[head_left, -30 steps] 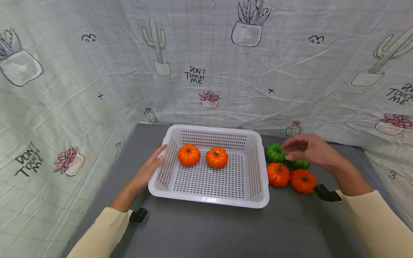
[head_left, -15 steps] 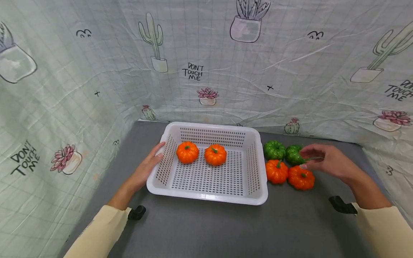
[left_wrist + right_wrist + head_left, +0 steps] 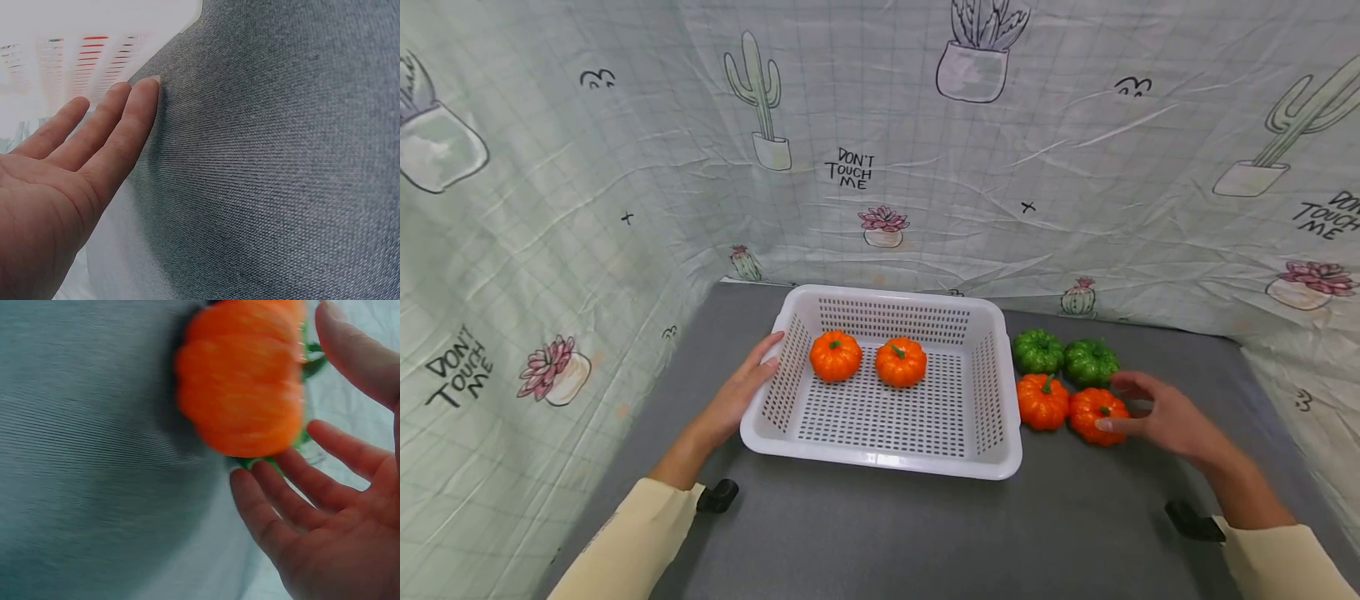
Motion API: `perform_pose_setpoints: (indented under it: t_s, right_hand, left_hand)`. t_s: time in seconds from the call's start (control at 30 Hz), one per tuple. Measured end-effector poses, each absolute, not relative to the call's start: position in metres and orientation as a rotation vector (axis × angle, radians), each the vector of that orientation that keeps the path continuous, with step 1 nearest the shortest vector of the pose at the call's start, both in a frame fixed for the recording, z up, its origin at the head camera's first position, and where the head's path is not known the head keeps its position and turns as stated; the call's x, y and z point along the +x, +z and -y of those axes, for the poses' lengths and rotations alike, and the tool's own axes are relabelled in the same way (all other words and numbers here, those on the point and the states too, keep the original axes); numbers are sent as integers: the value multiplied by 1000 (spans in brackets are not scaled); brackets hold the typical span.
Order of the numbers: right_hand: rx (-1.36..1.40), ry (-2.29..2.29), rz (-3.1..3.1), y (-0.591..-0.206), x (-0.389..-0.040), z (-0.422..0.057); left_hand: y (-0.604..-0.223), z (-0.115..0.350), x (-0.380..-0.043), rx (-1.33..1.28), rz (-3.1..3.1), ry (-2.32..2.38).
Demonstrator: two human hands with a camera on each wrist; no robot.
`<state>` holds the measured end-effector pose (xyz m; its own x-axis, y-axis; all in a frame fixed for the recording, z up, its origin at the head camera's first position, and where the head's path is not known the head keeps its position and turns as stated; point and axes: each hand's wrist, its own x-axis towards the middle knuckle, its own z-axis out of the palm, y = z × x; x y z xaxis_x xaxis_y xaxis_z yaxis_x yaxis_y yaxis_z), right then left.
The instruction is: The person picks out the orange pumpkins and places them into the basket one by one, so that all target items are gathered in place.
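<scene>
A white perforated plastic basket [image 3: 880, 461] stands mid-table with two small orange pumpkins [image 3: 836, 357] inside it. My left hand [image 3: 739, 395] rests against its left side; the left wrist view shows the fingers [image 3: 119, 134] extended beside the wall. At the right, my right hand [image 3: 1168, 419] is spread around the right side of an orange pumpkin [image 3: 1086, 417], thumb in front and fingers behind. In the right wrist view that pumpkin [image 3: 240, 381] lies between thumb and fingers without being clasped; whether a fingertip touches it I cannot tell.
Left of that pumpkin sits another orange pumpkin [image 3: 1042, 402], close to the basket's right wall. Two green pumpkins [image 3: 1091, 363] stand behind the orange pair. A cloth printed with cacti [image 3: 925, 183] hangs behind and beside the grey table [image 3: 880, 542].
My right hand has moved from above the green pumpkins rightward, then down and toward me, to the nearer right orange pumpkin. The left hand has stayed at the basket.
</scene>
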<state>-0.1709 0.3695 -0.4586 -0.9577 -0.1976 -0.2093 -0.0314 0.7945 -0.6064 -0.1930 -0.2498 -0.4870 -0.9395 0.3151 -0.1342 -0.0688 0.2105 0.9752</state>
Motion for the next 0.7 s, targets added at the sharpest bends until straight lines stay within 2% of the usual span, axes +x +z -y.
perform_pose_setpoints:
  t_s: [0.3,0.7]
  right_hand:
    - [-100,-881,-2740,-484,-164,-369]
    - [-94,-963,-2747,-496,-157,-368]
  left_hand:
    - [-487,250,-193,244,-2175,1794]
    - [-486,250,-192,238,-2184,1776]
